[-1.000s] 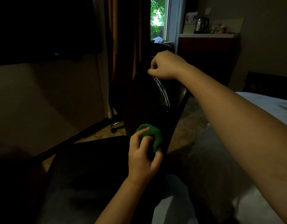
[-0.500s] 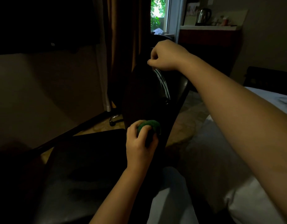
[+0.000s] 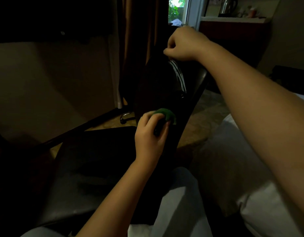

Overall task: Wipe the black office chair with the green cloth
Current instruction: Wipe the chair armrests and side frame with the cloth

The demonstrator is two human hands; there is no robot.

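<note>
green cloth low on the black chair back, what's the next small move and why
Probably slide the bunched green cloth up the back of the glossy black office chair. The left hand holds it low on that back, the right hand grips the top edge, and the stretch between them lies open to a stroke.

The cloth [image 3: 166,114] is sitting between the left hand [image 3: 149,135] and the chair back [image 3: 158,86]; the right hand [image 3: 182,44] is gripping its top, farther up.
</note>
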